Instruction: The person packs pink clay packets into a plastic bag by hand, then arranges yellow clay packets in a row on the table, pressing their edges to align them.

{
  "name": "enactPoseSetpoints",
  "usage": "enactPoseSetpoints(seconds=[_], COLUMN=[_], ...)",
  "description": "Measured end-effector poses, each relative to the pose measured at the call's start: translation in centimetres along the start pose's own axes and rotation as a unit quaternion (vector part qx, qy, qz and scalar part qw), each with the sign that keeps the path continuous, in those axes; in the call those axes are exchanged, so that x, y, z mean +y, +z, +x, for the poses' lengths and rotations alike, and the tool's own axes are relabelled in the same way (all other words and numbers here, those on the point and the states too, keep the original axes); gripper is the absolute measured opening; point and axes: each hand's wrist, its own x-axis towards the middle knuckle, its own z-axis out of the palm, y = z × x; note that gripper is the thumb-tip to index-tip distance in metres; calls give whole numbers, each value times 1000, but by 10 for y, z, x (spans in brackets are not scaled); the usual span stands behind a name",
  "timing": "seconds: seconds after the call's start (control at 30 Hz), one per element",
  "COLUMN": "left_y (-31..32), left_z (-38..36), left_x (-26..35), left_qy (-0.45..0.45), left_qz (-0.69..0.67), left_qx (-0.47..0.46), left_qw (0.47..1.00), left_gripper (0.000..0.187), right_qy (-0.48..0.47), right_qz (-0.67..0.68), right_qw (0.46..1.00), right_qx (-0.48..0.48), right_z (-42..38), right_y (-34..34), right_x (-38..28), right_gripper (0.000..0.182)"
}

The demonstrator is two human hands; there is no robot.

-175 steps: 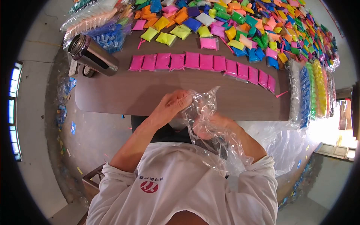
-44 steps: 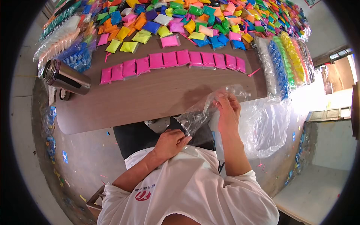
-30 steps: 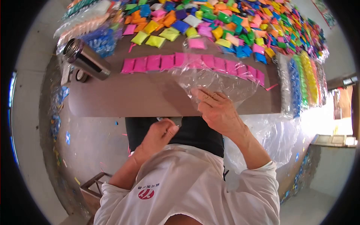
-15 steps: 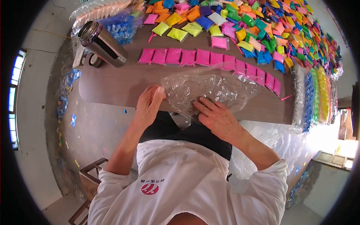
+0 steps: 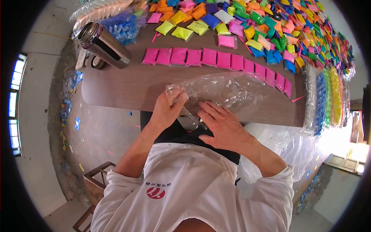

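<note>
A clear plastic bag (image 5: 239,92) lies crumpled along the near edge of the table. My left hand (image 5: 168,107) pinches the bag's left end between thumb and fingers. On the bag's near side rests my right hand (image 5: 222,125), with fingers stretched out and the thumb apart. Just beyond the bag, a curved row of pink packets (image 5: 209,57) lies side by side, and the bag's far edge overlaps or nearly touches some of them.
A steel flask (image 5: 110,48) without its lid stands at the left, the lid (image 5: 97,62) beside it. Loose coloured packets (image 5: 266,27) are heaped at the back. Strips of packets (image 5: 319,100) line the right edge. A wooden stool (image 5: 94,181) is at lower left.
My left hand has moved right and closed on the bag's end. The right hand has shifted slightly, its thumb now spread. The bag looks flatter and more stretched out.
</note>
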Motion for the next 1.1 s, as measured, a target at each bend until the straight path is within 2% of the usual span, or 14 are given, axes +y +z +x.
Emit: enactPoseSetpoints(seconds=[0.13, 0.23, 0.33, 0.43, 0.53, 0.63, 0.73, 0.83, 0.93, 1.03, 1.1], left_y=[-2, -9, -11, -6, -6, -9, -13, -12, -10, -7, -2], left_z=[2, 2, 3, 3, 2, 2, 0, 2, 0, 0, 1], left_x=[3, -5, -1, -13, -18, -21, -32, -22, -11, -9, -23], left_qy=[19, -33, -35, -9, -65, -65, -40, -77, 9, -22, -31], left_qz=[-14, -47, -37, -18, -54, -91, -119, -78, -13, -49, -96], left_qx=[8, -8, -9, 22, 31, 33, 23, 11, 9, 32, 30], left_qw=[1000, 998, 999, 1000, 996, 993, 992, 994, 1000, 998, 994], left_gripper=[16, 18, 20, 22, 26, 30, 30, 25, 19, 22, 22], right_qy=[20, 2, 14, 57, 52, 56, 127, 244, 292, 271, 192], right_qz=[71, 75, 19, 52, 54, 38, -80, -108, -126, -127, -173], right_qw=[995, 995, 998, 997, 997, 998, 981, 957, 948, 954, 963], right_qx=[63, 71, 63, 32, 1, -16, 122, 113, 5, 1, 69], right_z=[20, 34, 43, 51, 50, 30, 6, -13, -18, -21, -16], right_y=[16, 25, 35, 34, 21, 7, 2, -6, -16, -14, -12], right_x=[-10, -10, -10, -13, -15, -10, 16, 37, 27, 16, 18], right_gripper=[61, 59, 57, 64, 63, 58, 45, 41, 41, 40, 40])
